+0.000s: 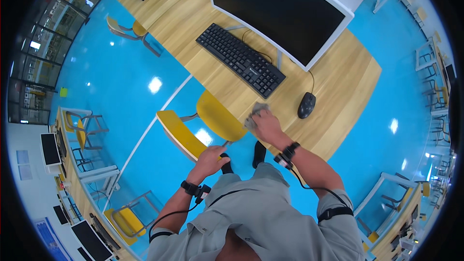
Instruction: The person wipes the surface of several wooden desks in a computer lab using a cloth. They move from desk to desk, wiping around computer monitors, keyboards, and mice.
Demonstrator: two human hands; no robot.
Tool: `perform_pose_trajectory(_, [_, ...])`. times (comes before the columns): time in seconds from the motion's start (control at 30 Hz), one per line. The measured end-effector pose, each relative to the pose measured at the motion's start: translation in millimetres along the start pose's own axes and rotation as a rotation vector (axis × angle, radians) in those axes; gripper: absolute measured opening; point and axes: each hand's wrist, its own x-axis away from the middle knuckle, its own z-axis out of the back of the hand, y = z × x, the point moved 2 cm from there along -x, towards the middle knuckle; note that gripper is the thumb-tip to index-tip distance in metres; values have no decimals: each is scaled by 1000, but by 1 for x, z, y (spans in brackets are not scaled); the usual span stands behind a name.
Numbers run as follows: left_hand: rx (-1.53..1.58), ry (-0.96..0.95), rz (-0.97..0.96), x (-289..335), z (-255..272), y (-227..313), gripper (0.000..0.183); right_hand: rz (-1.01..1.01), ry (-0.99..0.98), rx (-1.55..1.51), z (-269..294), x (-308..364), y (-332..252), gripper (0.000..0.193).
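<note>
My right hand [267,124] is closed on a crumpled grey cloth [260,108], pressed against the wooden desk [338,106] at its near edge. Below and to the left, my left hand [210,160] grips the near right end of a chair's curved yellow backrest [180,133]; its fingertips are partly hidden. The chair's yellow seat [217,116] reaches to the desk edge. Just beyond the cloth lies a black keyboard [241,60], and a black mouse [306,105] sits to its right.
A large white-framed monitor [285,9] with a dark screen stands behind the keyboard. Another yellow chair [139,29] is at the desk's far left side. Along the left wall are more desks with monitors [50,149] and chairs. The floor [116,82] is glossy blue.
</note>
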Motion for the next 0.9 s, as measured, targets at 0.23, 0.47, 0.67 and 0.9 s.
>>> perform_pose_trajectory(0.23, [-29, -29, -95, -54, -3, 37, 46, -161, -72, -33, 53, 134, 29, 49])
perform_pose_trajectory(0.47, [-100, -104, -196, -116, -21, 77, 50, -453, 42, -13, 85, 202, 80, 50])
perform_pose_trajectory(0.67, [-104, 4, -327, -151, -51, 111, 55, -572, 234, 83, 100, 190, 134, 50])
perform_pose_trajectory(0.9, [-139, -11, -152, -199, -64, 190, 86, -734, 348, 226, 122, 168, 171, 58])
